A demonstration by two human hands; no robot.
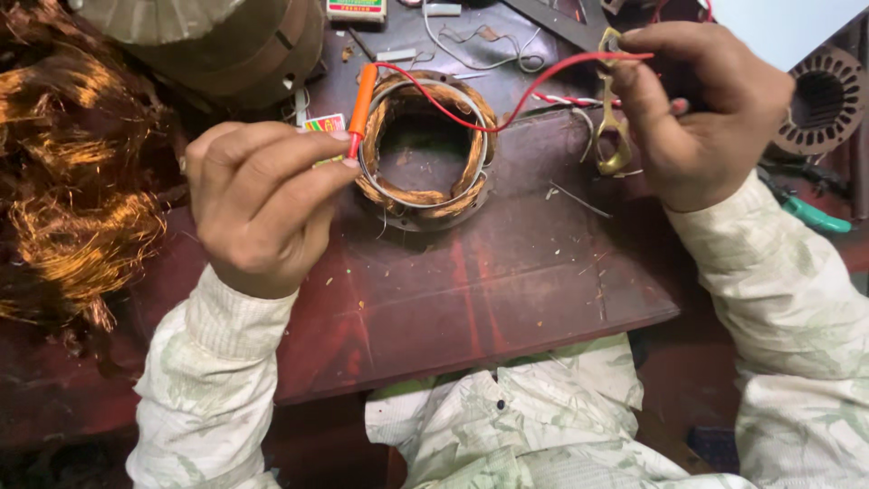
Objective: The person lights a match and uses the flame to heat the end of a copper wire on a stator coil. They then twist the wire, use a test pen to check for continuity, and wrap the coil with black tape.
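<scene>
My left hand (258, 199) pinches an orange sleeve (363, 100) at the end of a red wire (471, 113). The wire arcs to the right, over a round motor stator with copper windings (425, 145) that lies on a dark red board (507, 272). My right hand (701, 104) holds the wire's other end together with brass-coloured scissors (614, 127), whose handle loops hang below the fingers. The orange sleeve sits just above the stator's left rim.
A tangle of loose copper wire (77, 181) fills the left side. A large motor housing (226, 41) stands at the back left, another laminated stator core (828, 100) at the right. Green-handled pliers (815, 215) lie by my right sleeve. A small matchbox (324, 123) lies beside the stator.
</scene>
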